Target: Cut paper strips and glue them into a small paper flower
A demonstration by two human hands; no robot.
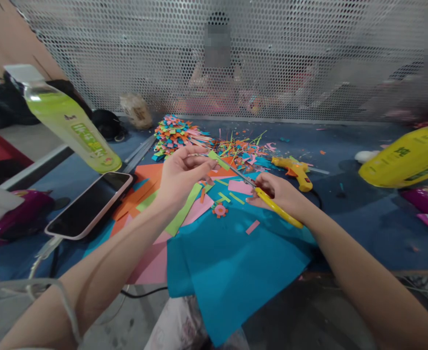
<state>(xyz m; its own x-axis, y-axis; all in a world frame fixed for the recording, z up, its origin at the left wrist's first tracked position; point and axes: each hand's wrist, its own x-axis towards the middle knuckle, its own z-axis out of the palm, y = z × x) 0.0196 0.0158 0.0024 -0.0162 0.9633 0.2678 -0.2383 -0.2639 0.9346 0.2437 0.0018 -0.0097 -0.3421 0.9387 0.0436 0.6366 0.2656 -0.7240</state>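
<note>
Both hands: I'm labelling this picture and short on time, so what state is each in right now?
Left hand: fingers pinched, holding a small green paper strip.
Right hand: closed, holding the yellow-handled scissors.

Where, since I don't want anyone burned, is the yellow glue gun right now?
In the head view, the glue gun lies right of centre on the blue table, just beyond the right hand and beside the heap of paper scraps.
</note>
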